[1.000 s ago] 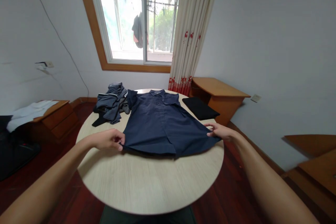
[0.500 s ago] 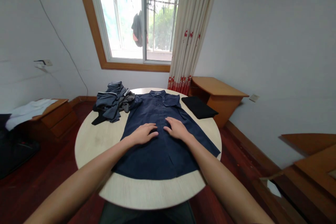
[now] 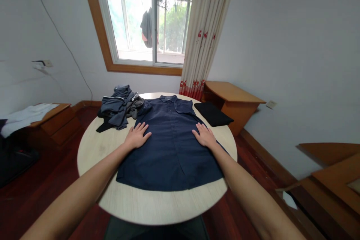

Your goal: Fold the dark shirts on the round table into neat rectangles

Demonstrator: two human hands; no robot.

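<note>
A dark navy button-up shirt [image 3: 171,157] lies spread face up on the round pale table [image 3: 157,210], its collar toward the window and its hem near me. My left hand [image 3: 137,135] rests flat on the shirt's left edge with fingers spread. On the right side of the shirt lies my right hand [image 3: 204,135], palm down, fingers apart. Neither hand holds anything. The shirt's sleeves lie near the far end, the left one partly beside a clothes pile.
A heap of grey and dark clothes [image 3: 116,107] sits at the table's back left. At the back right is a folded black cloth [image 3: 213,114]. Beyond the table stand a wooden desk [image 3: 233,92], a curtain [image 3: 201,45] and a low cabinet [image 3: 60,125] with white cloth.
My hands have moved apart, from the middle of the shirt out to its left and right sides. Their fingers are more spread. The shirt's lower right corner now sits partly behind my right forearm.
</note>
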